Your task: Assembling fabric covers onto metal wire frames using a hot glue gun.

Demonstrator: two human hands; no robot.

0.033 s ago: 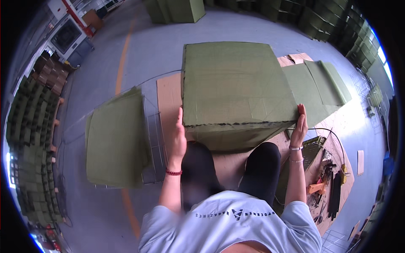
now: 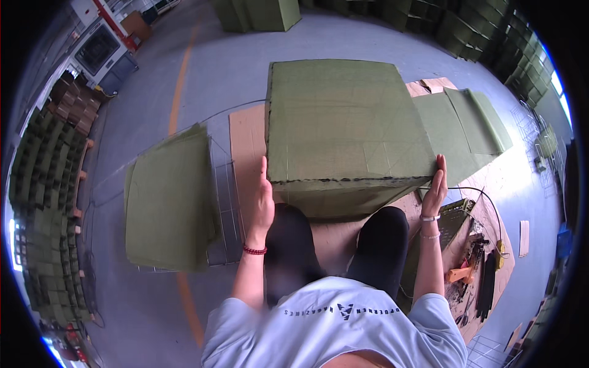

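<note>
A large box (image 2: 343,122) covered in olive-green fabric stands before my knees, with a rough dark seam along its near top edge. My left hand (image 2: 262,205) is upright at the near left corner, its fingers straight and the palm turned toward the box. At the near right corner, my right hand (image 2: 436,189) has its fingers stretched out flat against the side. Neither hand's fingers wrap round anything. The box's underside is hidden from view.
Brown cardboard (image 2: 245,132) lies beneath the box. Green fabric panels (image 2: 169,202) over a wire frame (image 2: 226,202) are at left; green sheets (image 2: 445,122) lie at right. An orange-handled tool (image 2: 459,274), dark strips (image 2: 488,285) and a cable (image 2: 485,195) lie near my right arm.
</note>
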